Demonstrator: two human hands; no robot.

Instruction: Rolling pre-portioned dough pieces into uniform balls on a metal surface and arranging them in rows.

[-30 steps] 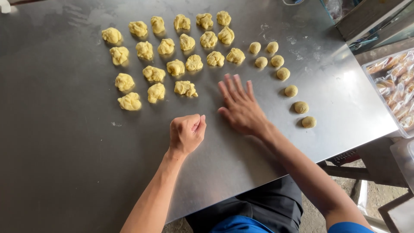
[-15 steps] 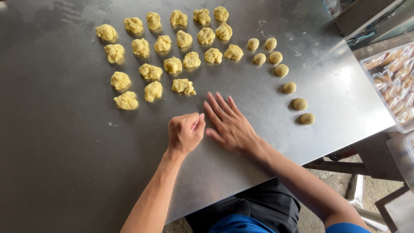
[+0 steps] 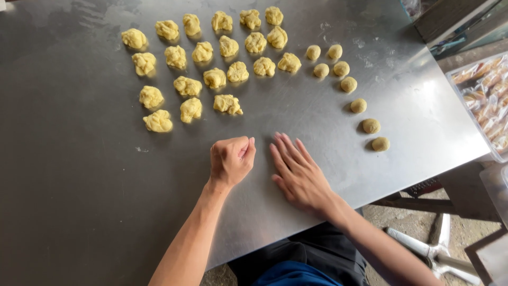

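Two bare hands rest on a steel worktop (image 3: 79,212) below rows of yellow dough.

The left hand (image 3: 230,160) is curled into a fist, its grip drawn together; whether anything sits inside cannot be told. Just beside it, the right hand (image 3: 299,173) lies flat, palm down, fingers spread, its grip apart and closed on nothing visible. The nearest rough dough lump (image 3: 227,104) lies beyond the left fist, at the near edge of the cluster of rough lumps (image 3: 214,77). Beyond and to the right of the flat hand, smooth rolled balls (image 3: 370,125) curve away in a line. A clear tray of wrapped pastries (image 3: 489,90) sits well apart at the far right.
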